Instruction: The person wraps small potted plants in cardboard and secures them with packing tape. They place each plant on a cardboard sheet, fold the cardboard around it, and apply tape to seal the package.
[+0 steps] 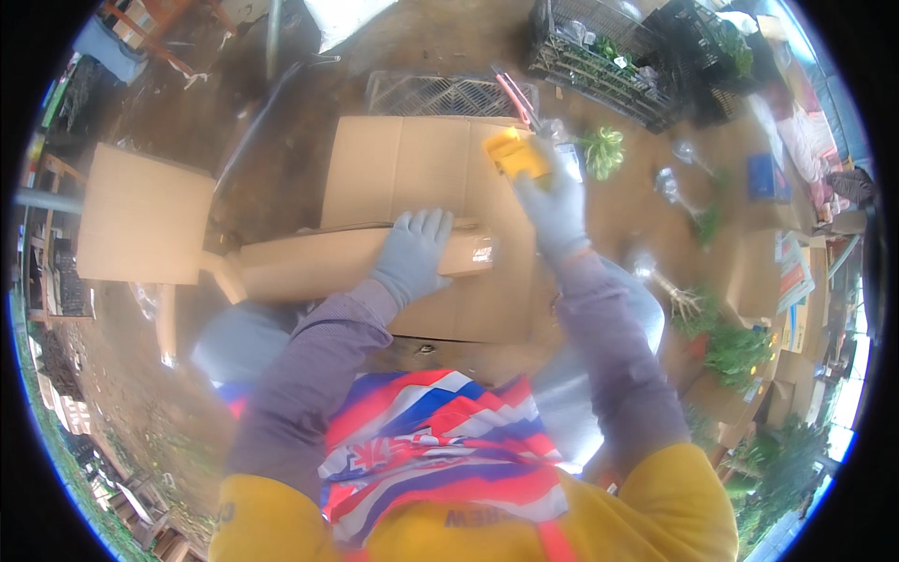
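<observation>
A long, narrow cardboard box (318, 262) lies across a flat cardboard sheet (403, 169) in front of me. Its right end carries a shiny strip of clear tape. My left hand (415, 253), in a grey glove, rests on the box near that end, fingers stretched flat over its top and thumb apart. Beyond the box and to the right, my gloved right hand (554, 201) is closed on a yellow tool, apparently a tape dispenser (515, 155), blurred by motion. Just past it, a pink box cutter (513, 96) lies by the edge of a black crate (440, 91).
An upright cardboard piece (145, 215) stands at the left. Black crates (604, 61) holding plants sit at the far right. Bagged plants with bare roots (674, 290) and a leafy plant (602, 153) lie on the brown floor at right, near a blue box (768, 178).
</observation>
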`<state>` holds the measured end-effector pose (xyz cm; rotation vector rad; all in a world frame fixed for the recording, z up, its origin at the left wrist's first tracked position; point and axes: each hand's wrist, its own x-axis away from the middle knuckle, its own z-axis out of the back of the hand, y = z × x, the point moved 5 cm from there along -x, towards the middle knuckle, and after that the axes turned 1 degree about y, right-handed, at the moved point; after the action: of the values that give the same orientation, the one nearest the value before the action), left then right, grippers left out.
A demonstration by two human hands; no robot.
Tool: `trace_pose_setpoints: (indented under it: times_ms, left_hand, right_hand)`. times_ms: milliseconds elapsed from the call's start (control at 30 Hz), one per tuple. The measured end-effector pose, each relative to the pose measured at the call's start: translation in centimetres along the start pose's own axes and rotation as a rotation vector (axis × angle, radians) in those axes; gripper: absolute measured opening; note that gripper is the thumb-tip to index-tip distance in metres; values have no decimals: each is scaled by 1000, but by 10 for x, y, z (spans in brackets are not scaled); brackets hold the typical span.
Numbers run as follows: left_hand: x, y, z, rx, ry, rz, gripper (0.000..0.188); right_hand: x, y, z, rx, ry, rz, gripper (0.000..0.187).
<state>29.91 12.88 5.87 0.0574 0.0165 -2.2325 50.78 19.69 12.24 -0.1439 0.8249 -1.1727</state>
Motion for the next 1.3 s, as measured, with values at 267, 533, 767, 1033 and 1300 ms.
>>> trace_pose_setpoints:
  times_ms: [267, 533, 767, 1033, 1300]
  left_hand:
    - [12, 10, 0, -2, 42, 29, 92]
    - [4, 9, 3, 55, -123, 123, 99]
    - [-47, -35, 3, 407, -354, 302, 82]
    - [-94, -91, -29, 953, -602, 105, 67]
    - [-115, -113, -41, 936, -709, 225, 63]
  right_hand:
    - [-26, -27, 21, -636, -15, -720, 32]
    - [18, -71, 58, -399, -340, -733, 37]
    - [103, -122, 84, -343, -61, -713, 43]
    - [129, -121, 78, -135, 3, -485, 40]
    - [97, -74, 7, 79, -94, -596, 52]
